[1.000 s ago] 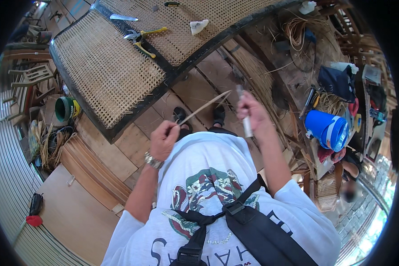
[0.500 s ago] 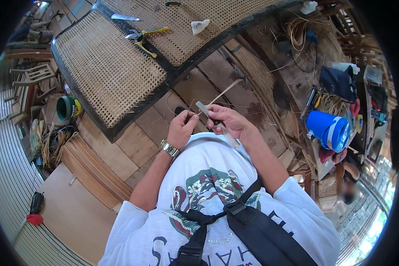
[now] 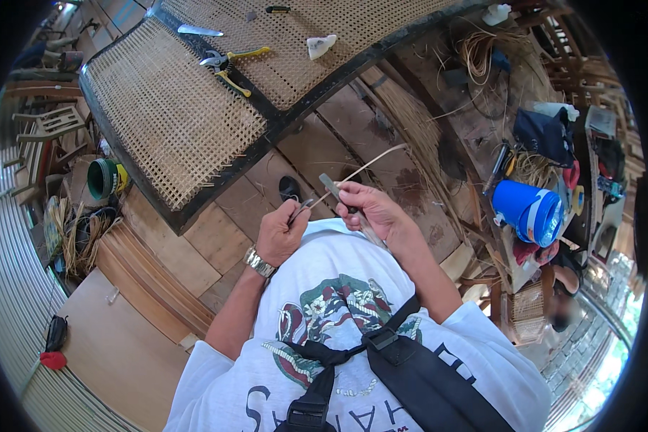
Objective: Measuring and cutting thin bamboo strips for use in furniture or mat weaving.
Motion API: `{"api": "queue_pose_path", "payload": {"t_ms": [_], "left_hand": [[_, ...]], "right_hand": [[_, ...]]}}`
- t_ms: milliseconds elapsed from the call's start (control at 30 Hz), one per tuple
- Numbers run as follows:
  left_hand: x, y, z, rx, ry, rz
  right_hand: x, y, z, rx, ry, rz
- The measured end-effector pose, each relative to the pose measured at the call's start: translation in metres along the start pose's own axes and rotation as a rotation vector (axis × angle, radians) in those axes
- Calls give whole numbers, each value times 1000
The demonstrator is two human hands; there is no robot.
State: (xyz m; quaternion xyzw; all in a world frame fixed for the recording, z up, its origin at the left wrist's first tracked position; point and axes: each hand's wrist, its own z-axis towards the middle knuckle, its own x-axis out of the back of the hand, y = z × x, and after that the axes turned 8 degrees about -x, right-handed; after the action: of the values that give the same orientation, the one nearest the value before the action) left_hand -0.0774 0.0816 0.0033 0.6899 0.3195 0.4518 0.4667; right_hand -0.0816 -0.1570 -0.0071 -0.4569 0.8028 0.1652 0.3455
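Note:
My left hand [image 3: 279, 236], with a metal watch at the wrist, is closed in a pinch on the near end of a thin pale cane strip [image 3: 371, 161]. The strip runs up to the right past my right hand, and its far end curves in the air. Closed around a knife, my right hand [image 3: 374, 209] sits just in front of my belly. The knife's flat grey blade [image 3: 329, 185] points up to the left and crosses the strip. My right fingers hide much of the knife and where it meets the cane.
Ahead stands a dark-framed woven cane panel [image 3: 187, 108]. Yellow-handled pruning shears [image 3: 230, 66], a blade [image 3: 200, 30] and a white lump [image 3: 321, 47] lie on it. A blue bucket [image 3: 525, 212] is at right, a green bucket [image 3: 104, 178] at left. A person sits far right.
My left hand has drawn down and left, away from my right hand, and more of the cane strip shows between them. The right hand has barely moved.

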Motion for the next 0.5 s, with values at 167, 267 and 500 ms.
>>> {"api": "queue_pose_path", "payload": {"t_ms": [167,267,500], "left_hand": [[19,7,-23,-27,27,24],[38,15,-41,-13,30,63],[88,10,-90,109,-34,4]], "right_hand": [[3,-5,-5,15,29,19],[12,-14,-15,43,80,26],[50,-48,-61,151,176,-8]]}}
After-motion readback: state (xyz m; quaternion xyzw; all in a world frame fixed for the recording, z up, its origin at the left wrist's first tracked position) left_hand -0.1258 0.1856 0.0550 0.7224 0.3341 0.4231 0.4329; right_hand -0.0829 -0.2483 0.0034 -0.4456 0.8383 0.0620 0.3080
